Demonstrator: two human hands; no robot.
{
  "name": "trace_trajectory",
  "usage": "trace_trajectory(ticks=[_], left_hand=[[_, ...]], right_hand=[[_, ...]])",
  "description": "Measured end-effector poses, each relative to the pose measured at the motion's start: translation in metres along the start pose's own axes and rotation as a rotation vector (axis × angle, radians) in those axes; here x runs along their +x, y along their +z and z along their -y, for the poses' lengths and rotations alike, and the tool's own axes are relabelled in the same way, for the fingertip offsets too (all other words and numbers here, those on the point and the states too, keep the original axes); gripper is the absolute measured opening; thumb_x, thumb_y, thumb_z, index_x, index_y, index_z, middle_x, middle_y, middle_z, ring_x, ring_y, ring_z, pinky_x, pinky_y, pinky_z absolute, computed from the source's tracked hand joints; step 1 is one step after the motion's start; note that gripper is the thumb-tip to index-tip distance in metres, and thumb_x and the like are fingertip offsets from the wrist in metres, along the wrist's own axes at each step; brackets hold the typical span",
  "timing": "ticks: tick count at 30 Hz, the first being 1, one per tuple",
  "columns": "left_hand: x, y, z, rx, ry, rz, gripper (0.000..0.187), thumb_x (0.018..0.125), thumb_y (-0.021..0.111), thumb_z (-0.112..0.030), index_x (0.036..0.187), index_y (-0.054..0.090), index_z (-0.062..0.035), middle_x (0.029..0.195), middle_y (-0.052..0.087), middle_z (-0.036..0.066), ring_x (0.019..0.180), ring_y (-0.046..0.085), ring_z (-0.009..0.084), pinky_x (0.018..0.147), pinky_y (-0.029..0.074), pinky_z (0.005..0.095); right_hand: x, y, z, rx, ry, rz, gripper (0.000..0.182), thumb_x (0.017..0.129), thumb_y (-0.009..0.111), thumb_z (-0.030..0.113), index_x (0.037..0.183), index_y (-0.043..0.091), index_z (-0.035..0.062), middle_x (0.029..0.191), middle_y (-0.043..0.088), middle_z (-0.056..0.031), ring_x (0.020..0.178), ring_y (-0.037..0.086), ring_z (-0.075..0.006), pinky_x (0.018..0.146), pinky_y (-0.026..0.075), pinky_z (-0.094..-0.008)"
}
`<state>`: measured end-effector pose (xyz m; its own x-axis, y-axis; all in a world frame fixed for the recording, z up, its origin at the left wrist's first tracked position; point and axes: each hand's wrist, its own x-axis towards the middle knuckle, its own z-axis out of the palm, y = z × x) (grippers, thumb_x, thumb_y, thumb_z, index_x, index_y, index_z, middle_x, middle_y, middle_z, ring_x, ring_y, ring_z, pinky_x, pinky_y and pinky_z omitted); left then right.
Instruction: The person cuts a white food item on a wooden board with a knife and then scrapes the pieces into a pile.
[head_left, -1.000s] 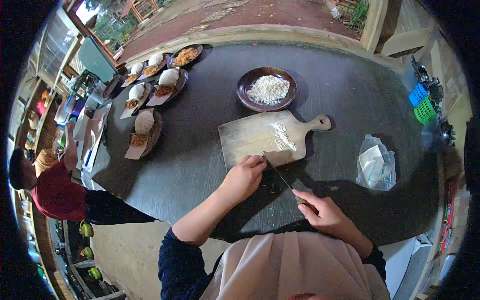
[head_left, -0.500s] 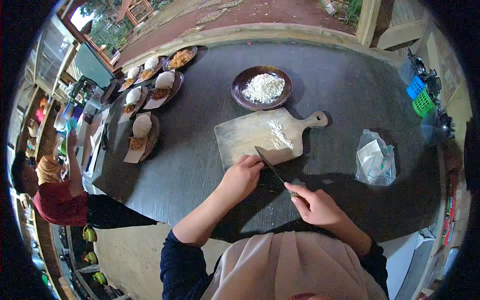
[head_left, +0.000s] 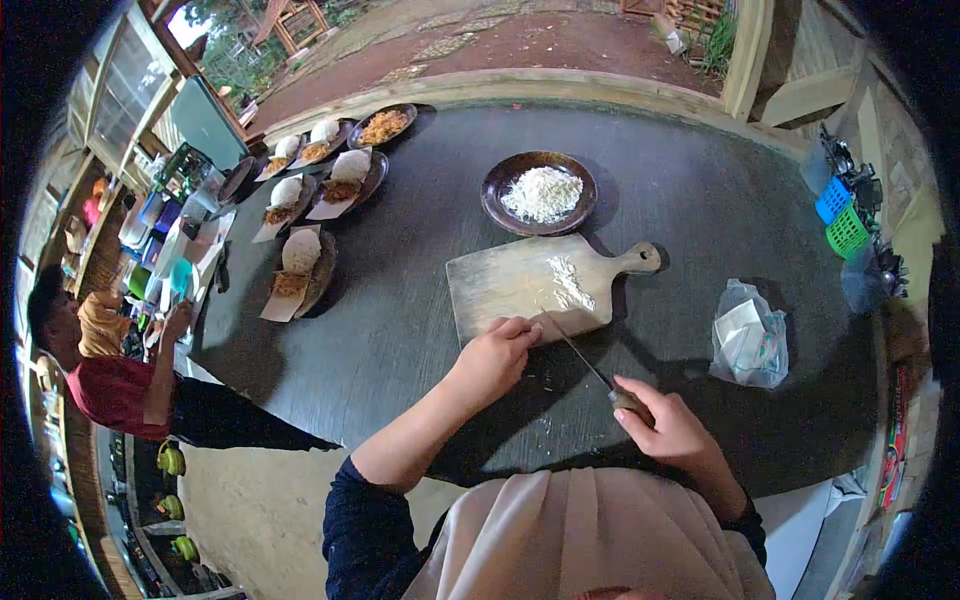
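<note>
My right hand (head_left: 665,425) grips a knife (head_left: 585,360) by its handle. The blade points up and left, its tip over the near edge of a wooden cutting board (head_left: 500,275). Close to that tip, my left hand (head_left: 497,360) rests at the board's near edge with its fingers pressed together; whatever they pinch is hidden. White shreds (head_left: 570,283), finely cut, lie on the right part of the board. Beyond the board stands a dark brown plate (head_left: 492,205) bearing a heap of similar pale shreds (head_left: 543,194).
Plates with rice mounds (head_left: 301,250) and brown food line the table's left side, beside a plate of orange shreds (head_left: 385,126). A plastic bag (head_left: 750,335) lies right; blue and green baskets (head_left: 847,232) stand beyond. A co-worker (head_left: 120,395) stands at left.
My right hand has drawn the knife a little to the right, away from my left fingers. The camera view has shifted slightly. The co-worker's raised arm has come down.
</note>
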<state>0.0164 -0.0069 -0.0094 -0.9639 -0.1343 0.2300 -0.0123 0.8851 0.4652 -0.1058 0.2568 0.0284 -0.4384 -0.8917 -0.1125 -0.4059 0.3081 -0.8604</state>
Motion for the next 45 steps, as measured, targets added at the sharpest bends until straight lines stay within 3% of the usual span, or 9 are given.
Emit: trace_trajectory(ticks=[2, 4, 16, 23, 28, 31, 45], left_hand=[[0.000, -0.001, -0.001, 0.006, -0.008, 0.003, 0.035, 0.079, 0.059, -0.002, 0.113, 0.062, -0.0021, 0.113, 0.060, 0.015, 0.104, 0.058, 0.0353, 0.091, 0.050, 0.0417], [0.000, 0.001, 0.003, 0.007, 0.009, 0.008, 0.033, 0.079, 0.059, -0.002, 0.111, 0.062, -0.0017, 0.113, 0.060, 0.015, 0.104, 0.058, 0.0353, 0.091, 0.050, 0.0417], [0.000, -0.002, 0.001, -0.010, 0.015, 0.003, 0.027, 0.078, 0.060, -0.003, 0.105, 0.063, 0.0003, 0.113, 0.060, 0.014, 0.104, 0.058, 0.0351, 0.088, 0.052, 0.0421], [0.000, 0.000, 0.001, -0.008, 0.012, -0.029, 0.028, 0.078, 0.061, -0.002, 0.106, 0.063, -0.0004, 0.111, 0.061, 0.014, 0.102, 0.059, 0.0351, 0.086, 0.052, 0.0421], [0.000, 0.000, -0.002, 0.004, 0.001, -0.011, 0.029, 0.079, 0.061, -0.003, 0.107, 0.063, -0.0009, 0.111, 0.061, 0.014, 0.102, 0.058, 0.0350, 0.086, 0.052, 0.0419], [0.000, 0.000, -0.003, 0.022, -0.011, -0.003, 0.029, 0.079, 0.061, -0.004, 0.107, 0.063, -0.0010, 0.111, 0.060, 0.014, 0.103, 0.058, 0.0348, 0.088, 0.052, 0.0417], [0.002, -0.002, -0.004, 0.045, -0.015, 0.039, 0.031, 0.079, 0.060, -0.004, 0.109, 0.062, -0.0012, 0.111, 0.060, 0.013, 0.103, 0.058, 0.0337, 0.088, 0.052, 0.0406]], right_hand=[[0.001, 0.002, -0.005, 0.027, -0.053, -0.050, 0.036, 0.091, 0.061, 0.014, 0.125, 0.054, 0.0004, 0.079, 0.066, -0.0092, 0.066, 0.058, -0.0115, 0.061, 0.046, -0.0283], [0.003, -0.001, -0.002, 0.035, 0.113, 0.074, 0.035, 0.091, 0.062, 0.025, 0.115, 0.057, -0.0005, 0.083, 0.067, -0.0169, 0.072, 0.066, -0.0232, 0.064, 0.049, -0.0356], [0.011, 0.011, -0.001, 0.172, 0.298, 0.213, 0.026, 0.098, 0.053, 0.028, 0.097, 0.056, 0.0015, 0.064, 0.058, -0.0093, 0.059, 0.058, -0.0172, 0.057, 0.046, -0.0359], [0.009, 0.016, -0.004, 0.165, 0.247, 0.144, 0.026, 0.099, 0.052, 0.028, 0.097, 0.056, 0.0016, 0.064, 0.058, -0.0118, 0.056, 0.059, -0.0201, 0.055, 0.045, -0.0374], [0.008, 0.018, -0.006, 0.081, 0.189, 0.098, 0.025, 0.097, 0.053, 0.027, 0.099, 0.057, 0.0025, 0.071, 0.061, -0.0210, 0.065, 0.063, -0.0397, 0.057, 0.045, -0.0438], [0.007, 0.015, 0.002, -0.044, 0.168, 0.087, 0.027, 0.096, 0.054, 0.029, 0.099, 0.058, 0.0027, 0.072, 0.061, -0.0234, 0.070, 0.061, -0.0442, 0.058, 0.045, -0.0470], [0.004, 0.001, 0.015, -0.074, 0.193, 0.143, 0.026, 0.096, 0.052, 0.029, 0.099, 0.058, 0.0042, 0.075, 0.062, -0.0245, 0.076, 0.062, -0.0448, 0.062, 0.047, -0.0495]])
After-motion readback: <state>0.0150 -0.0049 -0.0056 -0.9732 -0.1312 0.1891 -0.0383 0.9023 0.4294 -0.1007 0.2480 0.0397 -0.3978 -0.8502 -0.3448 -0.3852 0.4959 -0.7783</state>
